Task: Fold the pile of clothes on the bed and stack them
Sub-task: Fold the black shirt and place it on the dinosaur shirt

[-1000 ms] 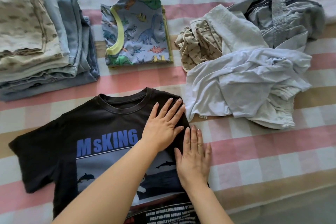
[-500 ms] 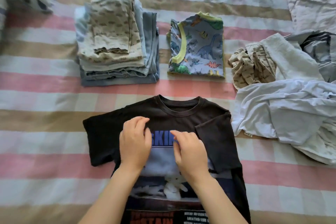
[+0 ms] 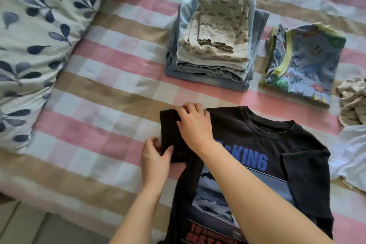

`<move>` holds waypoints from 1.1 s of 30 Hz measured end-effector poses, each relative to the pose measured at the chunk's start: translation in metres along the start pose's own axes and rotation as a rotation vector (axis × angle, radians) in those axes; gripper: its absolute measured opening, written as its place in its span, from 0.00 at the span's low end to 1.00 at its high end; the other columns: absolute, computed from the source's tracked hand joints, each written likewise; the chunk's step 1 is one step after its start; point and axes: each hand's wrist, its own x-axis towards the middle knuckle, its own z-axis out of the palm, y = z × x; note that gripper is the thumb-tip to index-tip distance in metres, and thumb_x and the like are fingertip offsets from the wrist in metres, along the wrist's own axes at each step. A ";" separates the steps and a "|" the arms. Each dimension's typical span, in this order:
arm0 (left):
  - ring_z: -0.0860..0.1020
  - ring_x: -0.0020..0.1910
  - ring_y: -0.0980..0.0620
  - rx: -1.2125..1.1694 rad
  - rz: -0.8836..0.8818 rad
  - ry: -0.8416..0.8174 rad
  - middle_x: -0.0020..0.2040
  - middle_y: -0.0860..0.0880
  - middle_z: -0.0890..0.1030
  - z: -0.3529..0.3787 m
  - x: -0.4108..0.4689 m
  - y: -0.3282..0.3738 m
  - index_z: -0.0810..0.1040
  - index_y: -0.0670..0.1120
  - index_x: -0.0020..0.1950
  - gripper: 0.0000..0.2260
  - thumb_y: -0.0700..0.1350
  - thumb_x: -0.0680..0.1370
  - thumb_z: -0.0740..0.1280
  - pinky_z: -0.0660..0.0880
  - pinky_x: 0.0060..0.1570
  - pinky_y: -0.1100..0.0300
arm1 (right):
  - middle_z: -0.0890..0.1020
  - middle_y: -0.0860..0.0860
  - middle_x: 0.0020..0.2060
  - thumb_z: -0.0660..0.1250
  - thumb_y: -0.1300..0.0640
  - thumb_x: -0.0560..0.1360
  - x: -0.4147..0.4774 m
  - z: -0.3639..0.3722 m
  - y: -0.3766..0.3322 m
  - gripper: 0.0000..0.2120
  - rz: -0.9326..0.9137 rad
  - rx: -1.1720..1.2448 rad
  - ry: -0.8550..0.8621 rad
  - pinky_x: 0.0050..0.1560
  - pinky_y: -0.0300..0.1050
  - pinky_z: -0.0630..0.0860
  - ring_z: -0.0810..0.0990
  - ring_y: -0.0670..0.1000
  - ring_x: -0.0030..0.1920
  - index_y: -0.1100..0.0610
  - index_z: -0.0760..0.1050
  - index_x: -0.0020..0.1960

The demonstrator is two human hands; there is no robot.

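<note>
A black T-shirt [image 3: 255, 140] with blue lettering and a sea print lies front-up on the checked bed cover. Its right sleeve is folded in over the chest. My left hand [image 3: 154, 160] pinches the lower edge of the left sleeve. At the top edge of that same sleeve my right hand [image 3: 195, 125] grips the cloth, fingers curled. Behind the shirt stands a stack of folded clothes [image 3: 215, 39], beige print on top and blue below. A folded dinosaur-print shirt [image 3: 303, 63] lies to its right.
Unfolded clothes lie at the right edge: a crumpled beige printed piece [image 3: 352, 101] and a white garment [image 3: 350, 156]. A leaf-print pillow [image 3: 35, 35] fills the left side. The checked bed cover [image 3: 111, 89] ends near the bottom left, with floor beyond.
Both hands have moved from the shirt's chest to its left sleeve and taken hold of it. The view has swung left, so the pillow shows and the loose pile is mostly out of frame.
</note>
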 end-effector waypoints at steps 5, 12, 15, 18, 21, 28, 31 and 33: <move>0.72 0.48 0.52 -0.001 -0.074 0.010 0.52 0.48 0.75 0.007 0.003 -0.002 0.71 0.44 0.57 0.16 0.46 0.73 0.71 0.68 0.44 0.59 | 0.74 0.53 0.59 0.66 0.51 0.73 0.035 0.006 -0.011 0.18 -0.020 -0.032 -0.102 0.64 0.58 0.60 0.66 0.58 0.62 0.53 0.71 0.62; 0.71 0.47 0.51 0.024 -0.027 -0.011 0.52 0.46 0.74 0.009 0.000 0.001 0.74 0.42 0.54 0.10 0.46 0.77 0.66 0.67 0.46 0.59 | 0.79 0.50 0.52 0.66 0.52 0.74 0.045 -0.019 -0.004 0.09 0.014 0.230 -0.202 0.63 0.57 0.59 0.67 0.56 0.59 0.51 0.77 0.53; 0.76 0.45 0.53 -0.079 0.108 0.009 0.45 0.52 0.77 0.000 -0.012 0.006 0.72 0.46 0.49 0.04 0.43 0.77 0.65 0.69 0.38 0.70 | 0.77 0.46 0.47 0.69 0.54 0.73 0.034 -0.047 0.012 0.07 0.001 0.376 -0.143 0.58 0.52 0.63 0.68 0.52 0.55 0.50 0.77 0.50; 0.77 0.42 0.53 0.031 0.414 0.026 0.42 0.55 0.76 -0.006 -0.026 0.014 0.74 0.46 0.48 0.04 0.39 0.76 0.66 0.75 0.40 0.66 | 0.74 0.42 0.42 0.70 0.58 0.72 0.013 -0.074 0.035 0.06 -0.031 0.496 -0.115 0.48 0.41 0.63 0.69 0.51 0.50 0.49 0.74 0.45; 0.76 0.40 0.51 0.189 0.739 0.028 0.42 0.50 0.77 0.003 -0.042 0.019 0.77 0.43 0.47 0.07 0.33 0.72 0.68 0.75 0.39 0.55 | 0.73 0.42 0.42 0.69 0.63 0.71 -0.018 -0.088 0.062 0.11 -0.006 0.522 -0.090 0.47 0.36 0.63 0.69 0.50 0.49 0.47 0.75 0.42; 0.76 0.36 0.49 0.612 0.973 -0.192 0.39 0.51 0.77 0.041 -0.065 0.016 0.80 0.47 0.43 0.12 0.39 0.62 0.76 0.74 0.33 0.57 | 0.76 0.48 0.48 0.67 0.69 0.70 -0.078 -0.064 0.116 0.13 0.179 0.339 -0.086 0.54 0.45 0.67 0.68 0.53 0.52 0.51 0.80 0.44; 0.77 0.41 0.49 0.647 0.964 -0.208 0.43 0.51 0.78 0.052 -0.062 0.017 0.79 0.48 0.45 0.08 0.51 0.71 0.66 0.74 0.37 0.57 | 0.78 0.52 0.53 0.63 0.70 0.71 -0.090 -0.050 0.122 0.16 0.211 0.187 -0.053 0.52 0.54 0.72 0.70 0.58 0.54 0.54 0.81 0.50; 0.79 0.51 0.45 0.651 0.966 -0.148 0.52 0.48 0.80 0.063 -0.053 0.023 0.80 0.47 0.53 0.11 0.46 0.73 0.63 0.76 0.45 0.54 | 0.79 0.57 0.55 0.64 0.72 0.67 -0.098 -0.042 0.117 0.19 0.201 0.190 0.071 0.52 0.57 0.75 0.74 0.62 0.57 0.57 0.81 0.53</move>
